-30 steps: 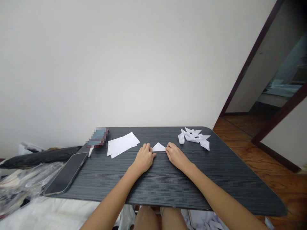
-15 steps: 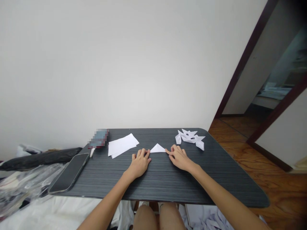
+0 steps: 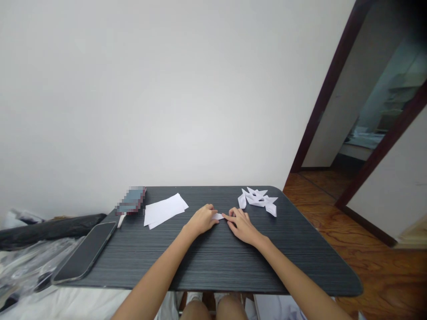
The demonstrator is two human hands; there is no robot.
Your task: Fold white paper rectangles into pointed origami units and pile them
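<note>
A small folded piece of white paper [image 3: 218, 216] lies on the dark table in front of me, partly covered by my fingers. My left hand [image 3: 203, 220] is closed over its left part, with the thumb at the near edge and bent fingers on the far side. The index finger of my right hand [image 3: 242, 226] touches the right tip. That hand's thumb is held apart below, and its other fingers are loosely bent. Flat white paper sheets [image 3: 165, 210] lie overlapped to the left. Folded white paper pieces with pointed ends [image 3: 258, 198] rest at the far right.
A dark table [image 3: 267, 271] with a rounded right corner stands against a white wall. On its left edge lies a phone [image 3: 85, 252], with a blurred blue-red object [image 3: 131, 200] behind it. Plastic bags and a long black item [image 3: 53, 231] are at the left.
My left hand has moved in over the white paper triangle, hiding most of it. My right hand stays at the right tip, slightly nearer the left. The view has shifted a little.
</note>
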